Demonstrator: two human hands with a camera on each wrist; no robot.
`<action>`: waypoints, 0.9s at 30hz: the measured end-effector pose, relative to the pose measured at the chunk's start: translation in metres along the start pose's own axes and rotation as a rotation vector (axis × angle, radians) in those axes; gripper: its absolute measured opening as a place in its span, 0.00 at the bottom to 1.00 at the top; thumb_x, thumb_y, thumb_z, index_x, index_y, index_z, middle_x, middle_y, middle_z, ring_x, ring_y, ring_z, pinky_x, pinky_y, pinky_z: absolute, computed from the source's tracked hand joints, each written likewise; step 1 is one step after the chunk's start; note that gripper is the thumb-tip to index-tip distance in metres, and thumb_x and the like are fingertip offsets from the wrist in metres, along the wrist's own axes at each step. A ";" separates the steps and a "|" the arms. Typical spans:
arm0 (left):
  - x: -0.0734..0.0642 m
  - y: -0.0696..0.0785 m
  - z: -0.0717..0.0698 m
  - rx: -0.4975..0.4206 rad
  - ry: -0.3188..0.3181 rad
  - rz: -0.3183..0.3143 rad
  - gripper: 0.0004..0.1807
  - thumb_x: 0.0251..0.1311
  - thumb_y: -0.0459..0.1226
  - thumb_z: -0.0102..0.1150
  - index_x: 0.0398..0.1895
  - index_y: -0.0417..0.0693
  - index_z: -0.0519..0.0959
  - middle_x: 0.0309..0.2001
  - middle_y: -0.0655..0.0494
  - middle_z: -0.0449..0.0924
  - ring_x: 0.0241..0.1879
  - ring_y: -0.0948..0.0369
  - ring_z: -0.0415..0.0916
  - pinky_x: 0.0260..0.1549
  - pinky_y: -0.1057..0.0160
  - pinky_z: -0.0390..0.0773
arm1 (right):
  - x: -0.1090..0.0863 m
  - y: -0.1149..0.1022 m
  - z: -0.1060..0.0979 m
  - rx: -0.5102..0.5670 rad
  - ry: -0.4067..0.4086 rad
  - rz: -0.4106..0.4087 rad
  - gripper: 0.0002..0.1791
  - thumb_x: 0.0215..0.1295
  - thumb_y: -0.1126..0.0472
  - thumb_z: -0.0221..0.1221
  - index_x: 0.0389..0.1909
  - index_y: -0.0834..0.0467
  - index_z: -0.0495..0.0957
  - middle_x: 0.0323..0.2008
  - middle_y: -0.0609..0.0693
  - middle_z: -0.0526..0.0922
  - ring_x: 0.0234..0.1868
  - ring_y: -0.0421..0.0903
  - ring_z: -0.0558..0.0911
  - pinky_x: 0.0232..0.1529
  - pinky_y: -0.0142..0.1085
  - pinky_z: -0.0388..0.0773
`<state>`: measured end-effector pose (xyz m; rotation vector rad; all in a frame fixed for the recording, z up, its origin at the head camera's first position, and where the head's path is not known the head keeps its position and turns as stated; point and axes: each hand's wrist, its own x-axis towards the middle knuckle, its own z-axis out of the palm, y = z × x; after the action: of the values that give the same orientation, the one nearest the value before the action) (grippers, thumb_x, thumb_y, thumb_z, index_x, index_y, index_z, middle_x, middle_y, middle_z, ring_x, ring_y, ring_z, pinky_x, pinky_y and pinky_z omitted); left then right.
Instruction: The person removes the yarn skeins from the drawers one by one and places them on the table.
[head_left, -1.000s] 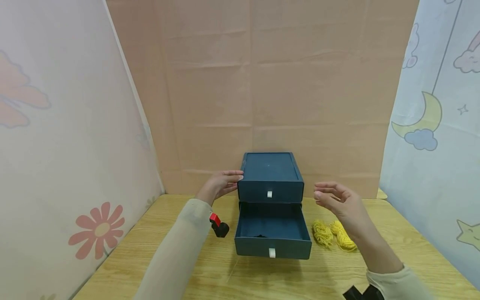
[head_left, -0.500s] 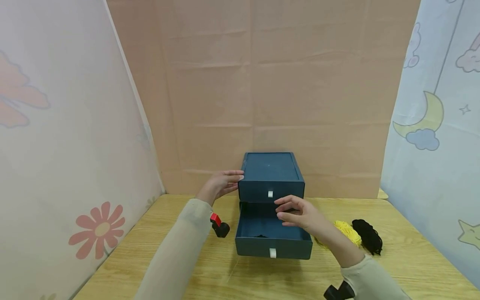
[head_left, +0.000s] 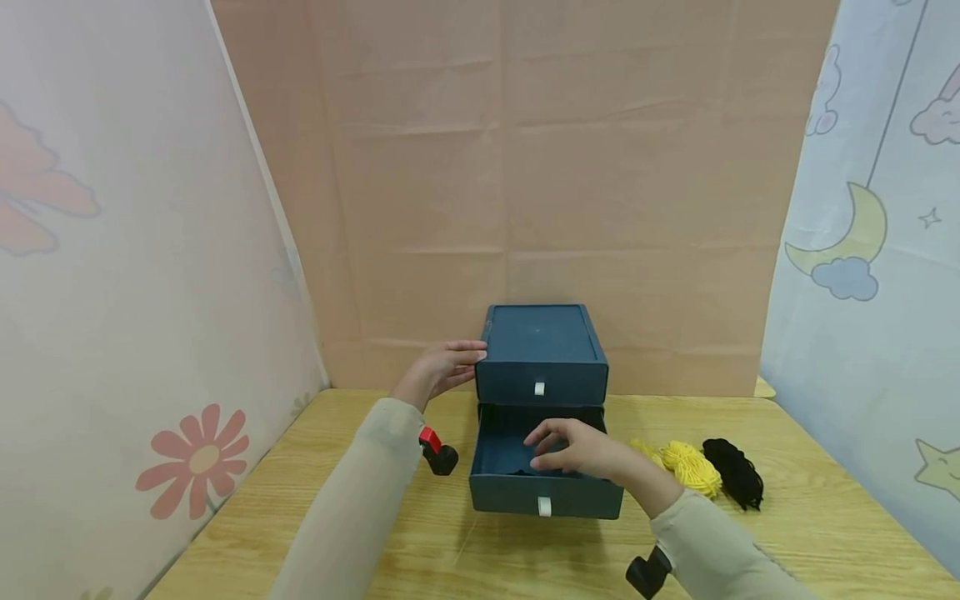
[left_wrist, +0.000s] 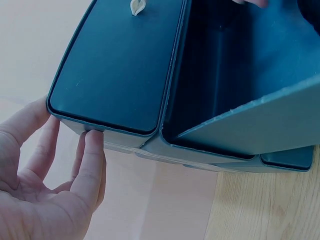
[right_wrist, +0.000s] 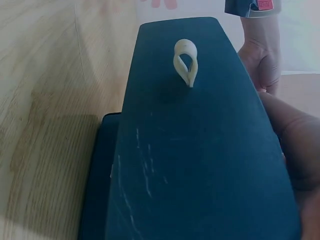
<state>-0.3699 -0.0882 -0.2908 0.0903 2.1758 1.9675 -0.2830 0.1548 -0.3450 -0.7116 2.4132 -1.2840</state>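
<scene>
A dark blue drawer unit [head_left: 540, 333] stands at the back of the wooden table, its lower drawer [head_left: 495, 493] pulled out. My left hand [head_left: 441, 367] rests its fingertips against the left side of the upper section; in the left wrist view its fingers [left_wrist: 91, 155] are fairly straight along that side. My right hand [head_left: 581, 450] is over the open drawer, fingers loosely bent with a gap between fingertips and thumb, holding nothing visible. A small part of a black thing [head_left: 521, 472] shows inside the drawer, mostly hidden by the front panel. The right wrist view shows the drawer front [right_wrist: 200, 135] with its white pull loop [right_wrist: 185, 62].
Right of the drawer unit lie yellow yarn skeins [head_left: 692, 469], partly behind my right forearm, and a black yarn skein [head_left: 735, 473]. The upper drawer [head_left: 517, 383] is closed. A brown sheet [head_left: 637, 208] hangs close behind, with printed cloth walls on both sides.
My right hand has moved left from above the yellow yarn and lowered into the open drawer. The black skein, hidden at first by my arm, now shows. My left hand stays put.
</scene>
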 end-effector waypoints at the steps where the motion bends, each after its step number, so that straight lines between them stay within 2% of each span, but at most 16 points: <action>1: 0.000 0.000 0.000 -0.001 0.000 0.000 0.16 0.58 0.39 0.61 0.50 0.51 0.80 0.51 0.53 0.76 0.48 0.57 0.76 0.50 0.62 0.75 | 0.000 0.000 0.001 -0.002 -0.007 0.017 0.20 0.61 0.55 0.60 0.51 0.62 0.73 0.47 0.55 0.77 0.41 0.47 0.77 0.40 0.45 0.77; 6: 0.000 0.001 0.001 -0.005 0.000 0.000 0.16 0.58 0.39 0.61 0.51 0.51 0.79 0.52 0.52 0.76 0.48 0.57 0.76 0.52 0.61 0.74 | 0.001 -0.001 0.003 -0.023 -0.026 0.079 0.18 0.61 0.57 0.60 0.49 0.61 0.74 0.43 0.52 0.77 0.40 0.46 0.76 0.38 0.44 0.77; 13: 0.000 0.000 0.001 -0.007 0.015 -0.001 0.16 0.58 0.38 0.61 0.50 0.50 0.80 0.52 0.52 0.76 0.48 0.57 0.76 0.50 0.62 0.75 | 0.003 -0.004 0.003 -0.066 -0.075 0.097 0.11 0.61 0.64 0.58 0.45 0.60 0.77 0.46 0.51 0.76 0.39 0.46 0.73 0.35 0.40 0.72; 20: 0.000 -0.001 0.001 0.000 0.018 0.006 0.16 0.58 0.39 0.61 0.50 0.51 0.79 0.52 0.53 0.76 0.48 0.57 0.76 0.50 0.62 0.75 | 0.004 -0.001 0.003 -0.037 -0.115 0.093 0.11 0.61 0.68 0.56 0.46 0.61 0.76 0.47 0.52 0.76 0.44 0.47 0.77 0.48 0.48 0.74; 27: 0.002 -0.002 0.000 -0.017 0.017 -0.003 0.15 0.58 0.38 0.61 0.50 0.51 0.80 0.52 0.53 0.75 0.48 0.57 0.76 0.51 0.62 0.74 | 0.004 -0.003 0.003 -0.043 -0.134 0.091 0.11 0.61 0.68 0.56 0.45 0.60 0.77 0.45 0.51 0.77 0.43 0.46 0.77 0.49 0.49 0.73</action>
<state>-0.3714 -0.0878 -0.2926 0.0674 2.1682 1.9920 -0.2839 0.1491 -0.3449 -0.6686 2.3430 -1.1156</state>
